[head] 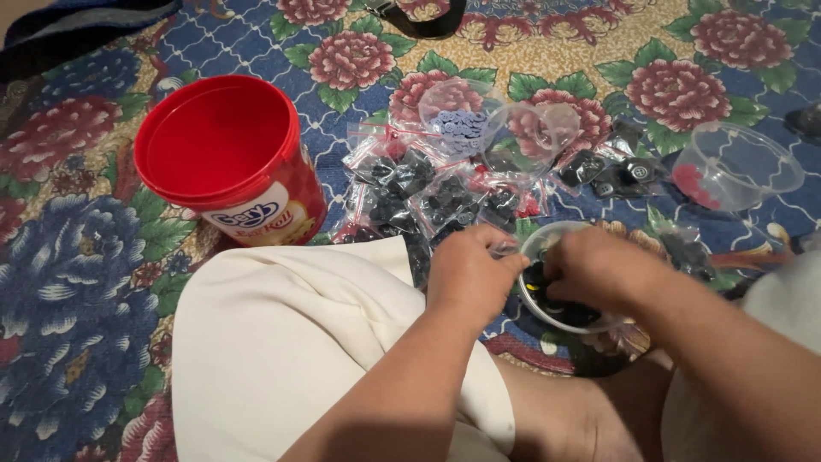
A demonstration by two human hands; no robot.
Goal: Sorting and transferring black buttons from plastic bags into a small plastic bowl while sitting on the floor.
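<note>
A clear plastic bowl holding small black parts sits on the floor between my knees. My left hand is at the bowl's left rim, fingers curled, and seems to pinch a small clear bag; what it grips is hard to make out. My right hand reaches into the bowl from the right, fingers bent down among the black parts. Just beyond the hands lies a heap of small clear bags filled with dark parts.
A red round tin stands open at the left. Clear plastic cups lie behind the bags, and another clear cup with something red lies at right. A flowered cloth covers the floor. My cream-clad knee is in front.
</note>
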